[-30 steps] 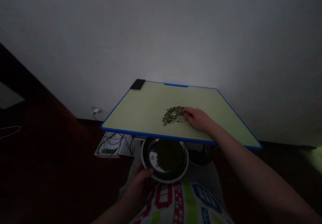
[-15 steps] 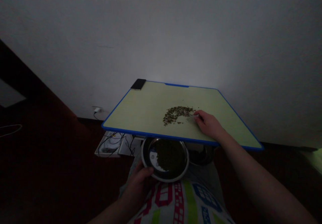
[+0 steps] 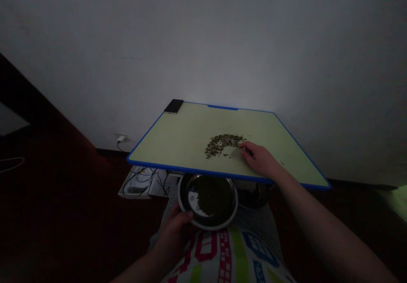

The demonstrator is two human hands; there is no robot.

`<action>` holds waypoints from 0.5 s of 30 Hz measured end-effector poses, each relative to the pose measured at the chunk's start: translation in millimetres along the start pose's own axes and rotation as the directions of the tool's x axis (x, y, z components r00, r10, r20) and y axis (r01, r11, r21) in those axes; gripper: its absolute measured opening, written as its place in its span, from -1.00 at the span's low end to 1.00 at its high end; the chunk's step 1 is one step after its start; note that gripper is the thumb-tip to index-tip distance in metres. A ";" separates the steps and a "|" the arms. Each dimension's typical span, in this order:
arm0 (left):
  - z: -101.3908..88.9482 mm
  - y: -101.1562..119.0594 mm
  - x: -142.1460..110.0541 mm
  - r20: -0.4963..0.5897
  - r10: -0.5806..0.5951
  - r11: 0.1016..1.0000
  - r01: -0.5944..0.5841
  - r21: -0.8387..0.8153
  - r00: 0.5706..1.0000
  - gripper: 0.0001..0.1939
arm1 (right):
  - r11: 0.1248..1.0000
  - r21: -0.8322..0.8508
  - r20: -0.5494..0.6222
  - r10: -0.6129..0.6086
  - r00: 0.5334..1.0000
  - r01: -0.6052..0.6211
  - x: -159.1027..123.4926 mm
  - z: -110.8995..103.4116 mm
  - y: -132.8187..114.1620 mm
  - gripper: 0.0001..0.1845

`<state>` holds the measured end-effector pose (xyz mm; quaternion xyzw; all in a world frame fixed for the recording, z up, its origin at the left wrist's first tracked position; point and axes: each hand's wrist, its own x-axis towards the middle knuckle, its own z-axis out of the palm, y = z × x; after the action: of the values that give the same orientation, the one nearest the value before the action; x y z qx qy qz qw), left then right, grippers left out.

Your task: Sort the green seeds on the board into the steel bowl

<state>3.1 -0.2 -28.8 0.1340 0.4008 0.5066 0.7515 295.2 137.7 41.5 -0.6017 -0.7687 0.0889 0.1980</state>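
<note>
Small greenish-brown beans or seeds [image 3: 219,143] lie in a loose curved patch on a pale board [image 3: 190,124] with a blue rim. My right hand [image 3: 257,158] rests low over the board at the patch's right end. Its fingers are pinched together beside a faint, pale, see-through shape [image 3: 235,153] that is too blurred to name. My left hand [image 3: 178,223] grips the near left rim of a round metal bowl [image 3: 208,228], thumb over the edge. The bowl sits under the board's front edge, above my lap, with a heap of dark green seeds [image 3: 214,196] inside.
A dark phone or tablet [image 3: 174,106] lies at the board's far left corner. Behind my bowl, to the right, is a second dark bowl [image 3: 254,196], partly hidden. Under the board at left stands a white box [image 3: 138,183] with cables. A charger [image 3: 121,138] sits in the wall socket.
My right hand has shifted slightly left and its fingers have moved a little; the pale shape beside them shows farther left. My left hand and the bowl stay nearly where they were.
</note>
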 end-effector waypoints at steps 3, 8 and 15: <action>0.1 -0.6 -0.3 0.007 0.003 1.000 -0.003 -0.002 1.000 -0.23 | 1.000 -0.017 -0.008 -0.006 1.000 0.006 -0.5 1.6 -4.9 -0.70; 3.5 2.3 -3.0 -0.002 0.005 1.000 -0.005 0.004 1.000 -0.20 | 0.999 -0.047 -0.042 0.007 0.999 -0.009 1.4 4.3 -11.1 -0.71; 2.9 3.4 -4.4 -0.028 -0.007 1.000 0.007 0.010 1.000 -0.12 | 0.995 -0.071 -0.048 0.074 0.996 -0.077 4.6 2.6 -7.5 -0.71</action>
<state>2.2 -1.9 -22.8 0.1294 0.4143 0.5037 0.7469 286.5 140.4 42.9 -0.6389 -0.7434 0.0545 0.1900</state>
